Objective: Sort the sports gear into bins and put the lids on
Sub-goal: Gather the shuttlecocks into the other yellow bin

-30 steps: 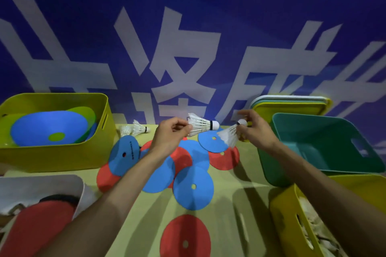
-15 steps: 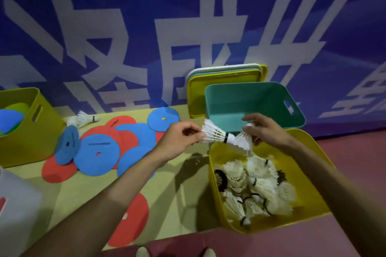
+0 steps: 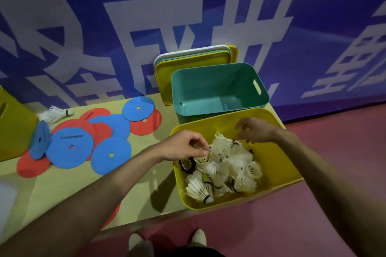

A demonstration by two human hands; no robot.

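Note:
A yellow bin [image 3: 277,165] at the table's right front corner holds several white shuttlecocks [image 3: 225,165]. My left hand [image 3: 183,146] hovers over the bin's left rim, fingers loosely spread, holding nothing. Over the bin's far side my right hand [image 3: 254,129] is also open and empty. Behind the yellow bin stands an empty teal bin [image 3: 217,89]. A stack of lids [image 3: 194,56] leans on the wall behind it. Blue and red flat discs [image 3: 87,140] lie scattered across the table, with loose shuttlecocks [image 3: 55,113] beyond them.
Another yellow-green bin [image 3: 12,127] stands at the left edge. A blue banner wall closes off the back. The table's front edge runs just ahead of my shoes [image 3: 167,242], and red floor lies to the right.
Both hands carried a shuttlecock from the disc pile over to the yellow bin and let them go; both hands are now empty above it. The view swung right and down.

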